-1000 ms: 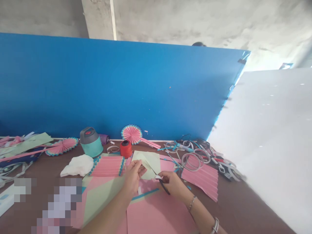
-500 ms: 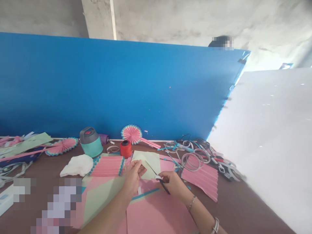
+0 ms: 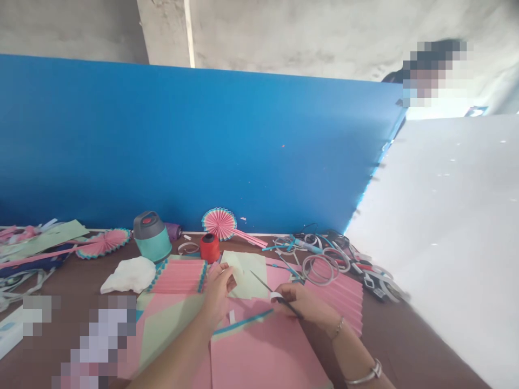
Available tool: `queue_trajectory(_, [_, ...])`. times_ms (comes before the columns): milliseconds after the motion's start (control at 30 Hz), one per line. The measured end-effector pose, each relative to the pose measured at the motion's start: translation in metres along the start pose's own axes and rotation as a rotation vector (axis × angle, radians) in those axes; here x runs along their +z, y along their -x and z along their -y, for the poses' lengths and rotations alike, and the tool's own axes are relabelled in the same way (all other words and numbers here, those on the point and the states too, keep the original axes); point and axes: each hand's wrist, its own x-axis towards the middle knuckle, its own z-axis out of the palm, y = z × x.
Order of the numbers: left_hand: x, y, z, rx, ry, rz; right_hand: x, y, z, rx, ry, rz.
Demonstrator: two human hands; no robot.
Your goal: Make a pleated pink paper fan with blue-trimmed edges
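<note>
My left hand [image 3: 219, 289] pinches a small pale green piece of paper [image 3: 236, 273] between thumb and fingers, above a larger pale green sheet [image 3: 255, 265]. In my right hand [image 3: 304, 303] is a pair of scissors [image 3: 261, 282], its thin blades pointing up and left towards that paper but apart from it. Something white shows around the scissors' handle. Beneath both hands lies a pink sheet [image 3: 267, 351] with a blue strip [image 3: 243, 323] along its far edge. A pleated pink paper [image 3: 182, 276] with blue-green edges lies just left of my left hand.
Behind stand a red thread spool [image 3: 210, 248], a teal jar [image 3: 152, 240] and a round pink paper fan [image 3: 219, 223]. Tangled cables and tapes [image 3: 324, 265] lie right, near another pleated sheet [image 3: 344, 297]. A blue partition [image 3: 203, 146] closes the back; a person [image 3: 433, 65] is beyond it.
My right hand and the scissors have drawn back to the right, away from the small paper. My left hand has shifted slightly left. The person behind the partition has moved right.
</note>
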Motion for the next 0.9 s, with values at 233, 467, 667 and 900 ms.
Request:
queue_trajectory(233, [0.0019, 0.0041, -0.0013, -0.033, -0.109, 0.121, -0.0079, 0.0048, 0.0040, 0.018, -0.014, 0.059])
queue_trajectory(467, [0.0000, 0.0030, 0.0025, -0.065, -0.135, 0.149, -0.0026, 0.0048, 0.0049, 0.036, -0.035, 0.106])
queue_trajectory(667, [-0.0034, -0.0019, 0.0071, -0.087, -0.135, 0.161, -0.0035, 0.0034, 0.0002, 0.020, -0.021, 0.104])
queue_trajectory(900, [-0.0013, 0.0017, 0.0054, -0.108, -0.120, 0.212, -0.0043, 0.0036, 0.0000, 0.027, -0.011, 0.102])
